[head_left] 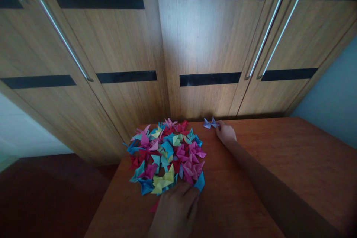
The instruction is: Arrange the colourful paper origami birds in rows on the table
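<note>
A dense pile of folded paper pieces (167, 148) in pink, red, blue, teal and yellow lies on the wooden table. At its near edge is my left hand (178, 206), palm down, fingers bent and drawn together. A blue folded paper piece (200, 182) sticks out at its thumb and forefinger, which seem closed on it; the fingertips are partly hidden. My right hand (226, 132) reaches to the table's far edge and pinches a purple folded paper piece (214, 122). Just left of that is another purple folded piece (206, 123), close beside it.
The reddish-brown table (284, 156) extends to the right and meets a wooden wardrobe (209, 37) with dark strips and long metal handles (266, 31). Dark floor (50, 193) shows beyond the table's left edge. A pale wall (329, 100) stands at right.
</note>
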